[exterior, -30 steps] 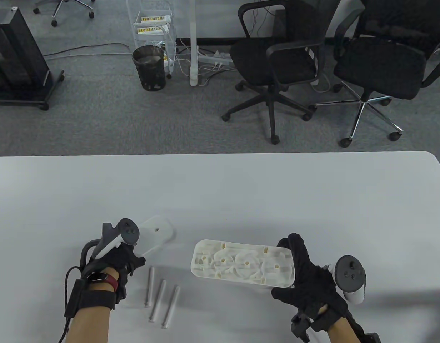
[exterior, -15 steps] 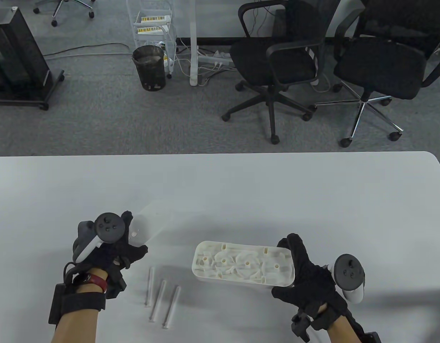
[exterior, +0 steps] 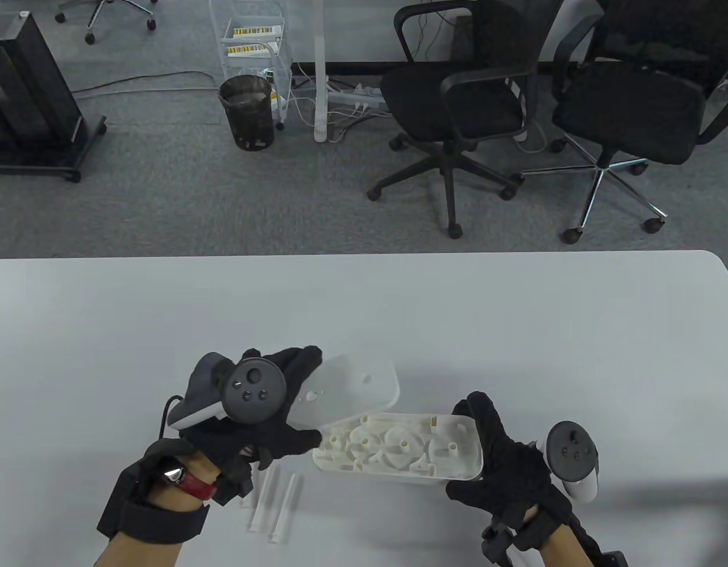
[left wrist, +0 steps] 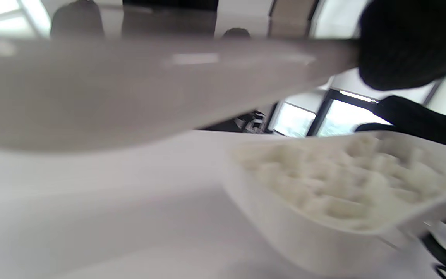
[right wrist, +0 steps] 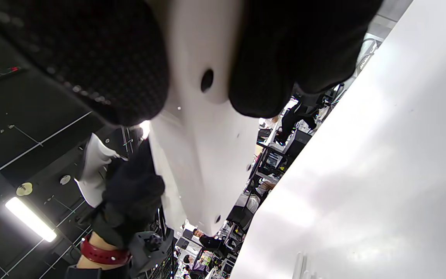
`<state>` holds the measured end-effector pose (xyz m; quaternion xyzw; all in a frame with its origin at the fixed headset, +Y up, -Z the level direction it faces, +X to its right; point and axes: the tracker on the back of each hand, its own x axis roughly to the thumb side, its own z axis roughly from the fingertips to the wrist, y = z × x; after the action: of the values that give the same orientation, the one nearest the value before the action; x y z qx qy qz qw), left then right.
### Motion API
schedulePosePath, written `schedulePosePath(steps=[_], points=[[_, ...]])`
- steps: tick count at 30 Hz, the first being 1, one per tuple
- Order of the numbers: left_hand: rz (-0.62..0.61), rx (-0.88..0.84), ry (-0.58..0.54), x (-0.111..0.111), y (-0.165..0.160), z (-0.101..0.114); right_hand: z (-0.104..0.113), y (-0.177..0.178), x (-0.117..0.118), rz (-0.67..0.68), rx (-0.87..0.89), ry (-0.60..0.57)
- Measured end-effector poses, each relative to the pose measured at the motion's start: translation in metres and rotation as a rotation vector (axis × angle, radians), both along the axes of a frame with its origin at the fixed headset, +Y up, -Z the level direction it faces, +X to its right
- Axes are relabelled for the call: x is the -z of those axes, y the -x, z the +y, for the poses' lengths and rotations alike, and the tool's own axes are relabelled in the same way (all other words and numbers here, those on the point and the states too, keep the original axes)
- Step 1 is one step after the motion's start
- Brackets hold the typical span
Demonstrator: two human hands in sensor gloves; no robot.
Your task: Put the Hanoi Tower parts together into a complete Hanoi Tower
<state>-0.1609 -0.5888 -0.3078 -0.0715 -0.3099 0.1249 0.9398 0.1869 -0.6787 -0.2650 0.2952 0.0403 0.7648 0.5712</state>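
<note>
My left hand (exterior: pixel 281 407) grips a flat white cover plate (exterior: pixel 355 387) with small holes and holds it tilted just above the far-left edge of the white base shell (exterior: pixel 399 452). The shell lies open side up, showing ribs and sockets, and my right hand (exterior: pixel 494 466) grips its right end and lifts it slightly off the table. In the left wrist view the plate (left wrist: pixel 130 85) hangs over the blurred shell (left wrist: pixel 343 193). In the right wrist view my fingers (right wrist: pixel 285 58) clamp the shell's smooth underside (right wrist: pixel 203 135). Three white pegs (exterior: pixel 272 499) lie on the table below my left hand.
The white table (exterior: pixel 517 319) stretches back and right of the parts. Beyond its far edge on the floor stand two black office chairs (exterior: pixel 452 100), a waste bin (exterior: pixel 246 112) and a wire cart (exterior: pixel 252 35).
My left hand carried the cover plate from the left, rightward, to just over the shell. My right hand tilted and shifted the shell slightly left. The pegs stayed put.
</note>
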Motion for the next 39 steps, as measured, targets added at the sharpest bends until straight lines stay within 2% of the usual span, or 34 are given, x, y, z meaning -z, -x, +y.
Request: schedulePosePath(steps=[1,2,4,14,25,39], points=[[-0.013,0.006,0.002,-0.002,-0.005,0.002,0.001,0.001,-0.001,0.004,0.004,0.000],[-0.043,0.018,0.007,-0.010,-0.018,0.014,0.001,0.001,-0.002,0.007,0.008,-0.003],[-0.083,0.024,0.019,-0.015,-0.031,0.019,0.002,0.001,-0.003,0.017,0.015,-0.003],[-0.170,0.107,0.062,-0.023,-0.074,0.017,0.010,0.001,-0.008,0.023,0.031,-0.027],[-0.215,0.148,0.056,-0.028,-0.087,0.006,0.014,0.004,-0.012,0.047,0.040,-0.042],[-0.234,0.169,0.024,-0.035,-0.099,0.003,0.016,0.001,-0.014,0.043,0.048,-0.057]])
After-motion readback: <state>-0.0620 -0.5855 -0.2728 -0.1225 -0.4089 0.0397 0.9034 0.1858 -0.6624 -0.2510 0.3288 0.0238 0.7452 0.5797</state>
